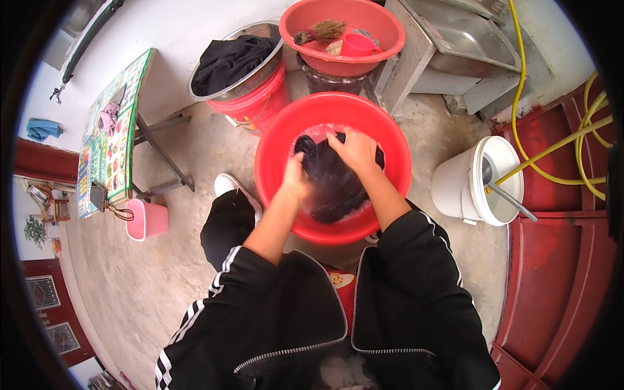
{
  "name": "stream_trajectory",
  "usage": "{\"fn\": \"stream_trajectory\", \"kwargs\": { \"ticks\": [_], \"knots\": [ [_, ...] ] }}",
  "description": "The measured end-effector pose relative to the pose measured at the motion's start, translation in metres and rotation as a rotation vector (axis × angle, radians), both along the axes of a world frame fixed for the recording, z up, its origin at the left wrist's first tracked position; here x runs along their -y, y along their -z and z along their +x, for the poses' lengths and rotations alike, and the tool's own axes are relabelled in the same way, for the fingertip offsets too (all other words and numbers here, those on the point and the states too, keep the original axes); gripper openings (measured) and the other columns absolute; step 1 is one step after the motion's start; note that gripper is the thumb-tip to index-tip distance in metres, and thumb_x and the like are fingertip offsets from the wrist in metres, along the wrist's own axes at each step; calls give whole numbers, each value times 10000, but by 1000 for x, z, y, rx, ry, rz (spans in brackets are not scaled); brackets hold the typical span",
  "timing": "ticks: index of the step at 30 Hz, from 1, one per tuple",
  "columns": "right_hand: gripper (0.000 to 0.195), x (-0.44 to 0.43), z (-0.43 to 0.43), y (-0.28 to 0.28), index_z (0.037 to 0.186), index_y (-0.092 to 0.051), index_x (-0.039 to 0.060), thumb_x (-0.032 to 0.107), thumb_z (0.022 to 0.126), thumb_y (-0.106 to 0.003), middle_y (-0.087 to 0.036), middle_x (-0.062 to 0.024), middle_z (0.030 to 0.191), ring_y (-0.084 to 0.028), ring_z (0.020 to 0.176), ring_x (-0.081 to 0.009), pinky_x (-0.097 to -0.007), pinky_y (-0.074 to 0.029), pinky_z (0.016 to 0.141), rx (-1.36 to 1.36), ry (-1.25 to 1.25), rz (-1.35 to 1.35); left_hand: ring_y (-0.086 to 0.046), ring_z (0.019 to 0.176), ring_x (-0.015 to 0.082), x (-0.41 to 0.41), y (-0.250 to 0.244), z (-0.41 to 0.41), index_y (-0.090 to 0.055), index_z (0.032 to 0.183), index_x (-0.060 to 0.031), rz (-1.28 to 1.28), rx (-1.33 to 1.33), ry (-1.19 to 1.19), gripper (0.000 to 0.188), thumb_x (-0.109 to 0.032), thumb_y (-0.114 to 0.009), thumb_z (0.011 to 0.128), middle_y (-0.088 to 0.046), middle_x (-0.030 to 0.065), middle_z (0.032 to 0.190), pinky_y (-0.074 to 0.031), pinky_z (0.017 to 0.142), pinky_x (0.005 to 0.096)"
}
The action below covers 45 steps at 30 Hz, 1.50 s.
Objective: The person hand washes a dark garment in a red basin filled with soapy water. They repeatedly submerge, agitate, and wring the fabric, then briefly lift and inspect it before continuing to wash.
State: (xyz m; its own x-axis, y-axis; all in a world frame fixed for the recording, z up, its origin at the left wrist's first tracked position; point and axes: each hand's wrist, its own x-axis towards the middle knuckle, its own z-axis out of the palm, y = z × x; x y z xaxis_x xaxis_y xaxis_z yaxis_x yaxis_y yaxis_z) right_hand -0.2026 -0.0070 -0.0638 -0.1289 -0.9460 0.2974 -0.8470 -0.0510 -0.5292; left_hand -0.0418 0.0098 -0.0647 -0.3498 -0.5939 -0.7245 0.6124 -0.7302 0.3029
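A wet black garment (pixel 336 180) lies bunched in a large red plastic basin (pixel 273 195) in front of me. Sudsy water shows around the cloth's edges. My left hand (pixel 296 175) grips the garment at its left side, the fingers partly blurred and hidden by cloth. On the upper right, my right hand (pixel 357 148) holds a fold of the same garment, thumb pointing toward the left hand. Both hands are inside the basin's rim, a short way apart.
Beyond stand a steel bowl of dark cloth (pixel 234 66) on a red bucket (pixel 256 105), and a pinkish-red basin (pixel 287 24) holding a straw brush (pixel 324 32) and red mug (pixel 358 45). A white bucket (pixel 453 180), yellow hose (pixel 516 97) and metal sink (pixel 463 36) are right; a folding table (pixel 117 141) is left.
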Motion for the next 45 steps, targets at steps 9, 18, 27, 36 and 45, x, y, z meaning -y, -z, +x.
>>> {"fn": "stream_trajectory", "kwargs": {
  "ticks": [9,18,27,36,45],
  "knots": [
    [573,44,-16,19,1159,-579,-29,318,744,-769,-621,-174,1136,-592,1064,-226,-330,-456,914,909,-135,433,-468,1180,392,15,6,34,-432,1286,-6,-923,1633,1069,585,-243,-667,805,-416,260,1312,-387,1009,422],
    [660,-8,-45,13,1291,-471,32,356,773,-720,-523,-211,1287,-499,1203,-359,-429,-410,997,94,190,733,-419,1264,305,32,41,14,-406,1366,-75,-1635,1748,1111,598,-288,-598,842,-418,161,1390,-337,1053,412],
    [261,2,-57,52,957,-632,21,130,734,-709,-679,-146,926,-656,902,-286,-378,-503,799,346,73,476,-610,1076,275,9,15,-5,-582,1146,4,-962,1637,1706,522,-449,-423,940,-635,161,1139,-472,897,396],
    [265,-4,-7,-81,940,-605,13,-131,729,-534,-617,-11,936,-572,922,-91,-230,-438,833,1233,-463,232,-674,710,247,13,12,40,-542,1175,35,-489,752,1640,719,-588,-586,820,-653,196,839,-556,601,317],
    [448,35,-37,-14,1274,-476,-4,46,855,-629,-564,-140,1237,-513,1179,-220,-331,-383,1013,1048,-280,248,-633,932,322,64,-4,64,-572,1133,38,-1038,1394,1079,407,-285,-599,888,-654,174,1004,-510,799,390]
  ]
}}
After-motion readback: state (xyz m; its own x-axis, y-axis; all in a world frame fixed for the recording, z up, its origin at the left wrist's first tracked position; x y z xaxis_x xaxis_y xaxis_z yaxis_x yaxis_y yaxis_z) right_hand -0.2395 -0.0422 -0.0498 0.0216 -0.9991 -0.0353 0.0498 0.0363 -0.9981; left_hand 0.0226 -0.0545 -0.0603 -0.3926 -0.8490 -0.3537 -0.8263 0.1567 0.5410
